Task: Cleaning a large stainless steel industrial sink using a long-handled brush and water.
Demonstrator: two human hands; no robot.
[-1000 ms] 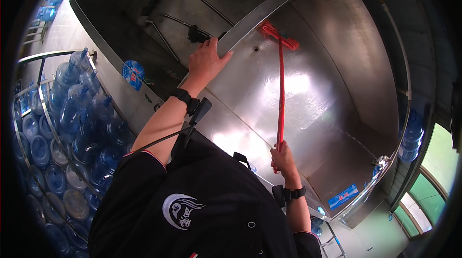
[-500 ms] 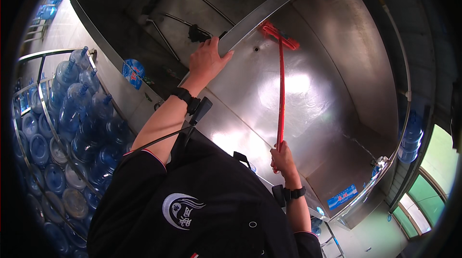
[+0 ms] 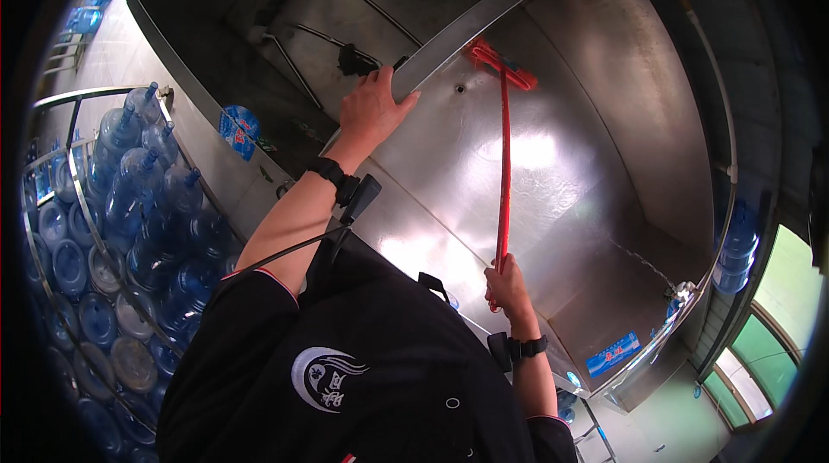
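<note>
Two hands, two roles. Right hand (image 3: pixel 511 288) is closed round the near end of a red long-handled tool (image 3: pixel 506 161), butt poking out below the fist; probably gripped that far back for reach. Left hand (image 3: pixel 373 109) lies over the divider rim (image 3: pixel 453 41), thumb spread, no tool seen in it; can't tell how tightly it grips. Reads as a brace for leaning over. Tool sits inside the right-hand basin (image 3: pixel 639 74), its wide red head (image 3: pixel 505 66) near the divider, just beside the drain hole (image 3: pixel 459 89). Bristles or pad: can't tell. Handle slim, slightly bowed, maybe lens. Basin: sheet metal, dull sheen, visible seams, wet-looking glare. Thin water stream (image 3: pixel 643 260) off a fitting (image 3: pixel 684 291), lower right. Far left: translucent blue plastic jugs (image 3: pixel 138 171), round bases, narrow necks, stacked together.
</note>
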